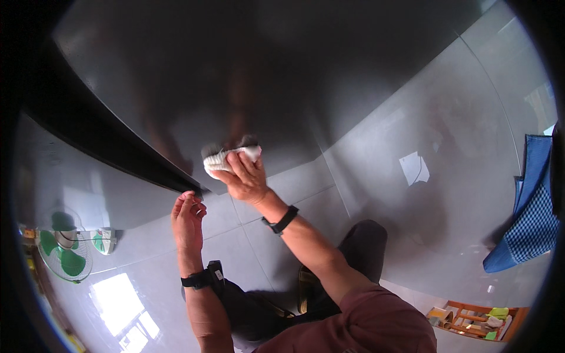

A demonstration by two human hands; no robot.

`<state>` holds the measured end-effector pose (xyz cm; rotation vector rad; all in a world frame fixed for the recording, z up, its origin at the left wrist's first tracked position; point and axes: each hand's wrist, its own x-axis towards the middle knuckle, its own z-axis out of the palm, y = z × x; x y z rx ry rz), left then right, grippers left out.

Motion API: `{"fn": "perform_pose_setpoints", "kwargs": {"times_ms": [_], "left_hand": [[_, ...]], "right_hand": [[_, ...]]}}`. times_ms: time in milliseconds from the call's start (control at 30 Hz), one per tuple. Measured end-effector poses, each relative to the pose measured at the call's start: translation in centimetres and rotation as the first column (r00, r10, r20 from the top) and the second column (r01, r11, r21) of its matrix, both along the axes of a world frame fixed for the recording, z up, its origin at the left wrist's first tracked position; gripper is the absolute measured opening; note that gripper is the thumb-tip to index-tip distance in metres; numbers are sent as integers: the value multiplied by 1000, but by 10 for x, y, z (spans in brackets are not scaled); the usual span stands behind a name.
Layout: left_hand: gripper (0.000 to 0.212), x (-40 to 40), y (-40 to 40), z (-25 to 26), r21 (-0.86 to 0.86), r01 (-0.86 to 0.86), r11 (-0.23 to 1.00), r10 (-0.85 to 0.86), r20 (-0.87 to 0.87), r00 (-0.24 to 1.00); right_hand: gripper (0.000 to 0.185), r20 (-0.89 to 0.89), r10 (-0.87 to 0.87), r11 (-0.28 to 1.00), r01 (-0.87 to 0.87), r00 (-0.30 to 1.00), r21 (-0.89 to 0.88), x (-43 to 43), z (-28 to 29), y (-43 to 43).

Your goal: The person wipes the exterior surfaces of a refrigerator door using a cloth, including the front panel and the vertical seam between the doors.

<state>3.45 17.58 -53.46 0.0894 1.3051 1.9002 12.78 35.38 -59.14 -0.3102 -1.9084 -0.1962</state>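
Observation:
My right hand (pixel 247 178) presses a white, fluffy-looking cloth (pixel 217 164) against a glossy dark grey panel (pixel 265 88), which mirrors the hand and cloth. The panel resembles an appliance or cabinet door, though its kind is unclear. Along its left side runs a long black recessed edge (pixel 119 139). At the lower end of that edge is my left hand (pixel 189 216), raised with fingers curled. Whether those fingertips grip the edge or only rest near it is hard to see. Each wrist wears a black band.
On the left, a fan with green blades (pixel 66 247) stands near a white and green box (pixel 104 241). A blue checked cloth (pixel 529 212) hangs at right. Lower right holds a wooden rack (pixel 476 320) with items. Grey tiles (pixel 225 225) cover the floor around my bent knees.

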Motion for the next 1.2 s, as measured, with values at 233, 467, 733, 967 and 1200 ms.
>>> {"fn": "perform_pose_setpoints", "kwargs": {"times_ms": [233, 467, 733, 967, 1200], "left_hand": [[13, 3, -19, 10, 27, -63, 998, 66, -99, 993], [14, -2, -29, 10, -28, -94, 995, 90, -126, 988], [13, 0, -33, 8, -61, -62, 996, 51, -164, 985], [16, -5, -25, 1, -108, -39, 993, 23, -152, 988], [15, -3, -30, 4, -77, -66, 995, 55, -146, 988]], "right_hand": [[69, -583, -456, 537, -314, 673, -783, 72, -10, 95], [64, -487, -801, -80, -868, 349, -491, 113, -93, 179], [47, -302, -828, 41, -486, 473, -873, 45, -100, 97], [12, -495, -400, -563, -633, 771, -532, -24, -8, -69], [7, -643, -554, -429, -843, 529, -325, 62, 0, 50]]}}
